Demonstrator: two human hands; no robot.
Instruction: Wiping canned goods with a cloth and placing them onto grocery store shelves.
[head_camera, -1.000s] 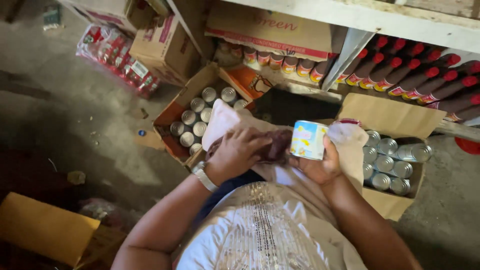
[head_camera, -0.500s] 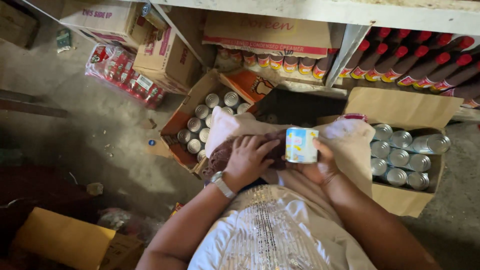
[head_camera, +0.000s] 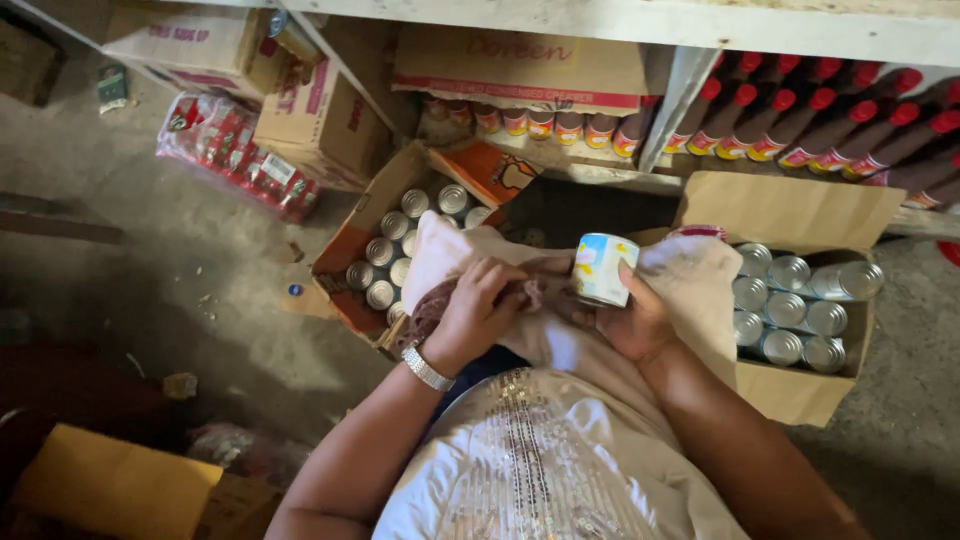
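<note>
I am holding a small can (head_camera: 603, 268) upright in my right hand (head_camera: 630, 320), fingers clamped around its side, just above my lap. My left hand (head_camera: 478, 310) is bunching a reddish rag (head_camera: 440, 300) beside it, fingers closed on the cloth. I judge this the wiping step; bringing rag to can looks due. Open boxes of cans (head_camera: 400, 262) are sitting past both hands.
</note>
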